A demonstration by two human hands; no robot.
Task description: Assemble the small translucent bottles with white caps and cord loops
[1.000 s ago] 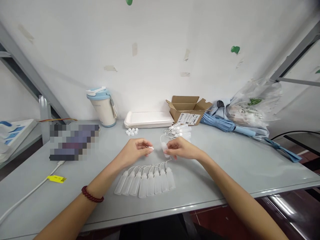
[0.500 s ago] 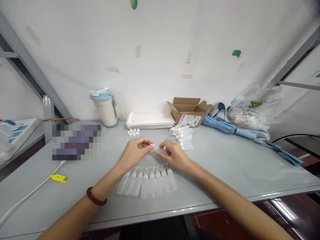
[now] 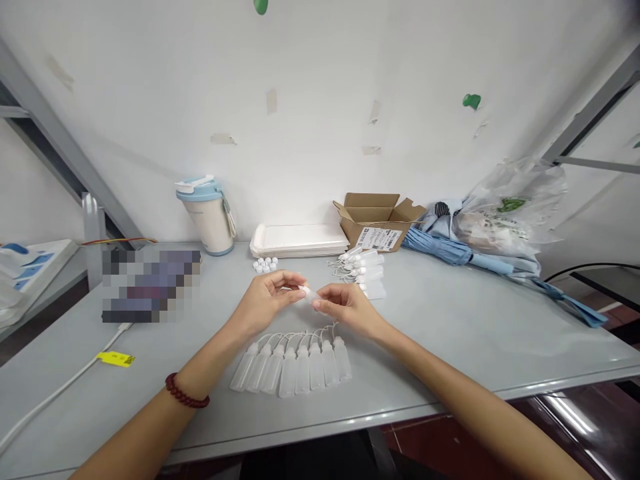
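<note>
Over the middle of the table, both hands meet at one small translucent plastic bottle (image 3: 311, 296). My left hand (image 3: 267, 301) is closed, its thumb and fingertips pinching the white cap end. The bottle's body is gripped by my right hand (image 3: 349, 308), whose fingers hide part of it. Nearer the front edge, several similar bottles (image 3: 302, 372) lie side by side, with thin white tubes curving from their necks. Beyond my right hand lies a group of bottles (image 3: 373, 273) with white tops. Several loose white caps (image 3: 265, 265) sit behind my left hand.
Along the wall stand a cream tumbler (image 3: 213, 223) with a blue lid, a stack of white trays (image 3: 300, 240) and an open cardboard box (image 3: 380, 233). A folded blue umbrella (image 3: 440, 248) and a plastic bag (image 3: 510, 207) lie right. A pixelated object (image 3: 153, 287) with a white cable is left.
My right hand's fingers have closed in more on the bottle, and the bottle now tilts with its body lower to the right. The left hand keeps its pinch.
</note>
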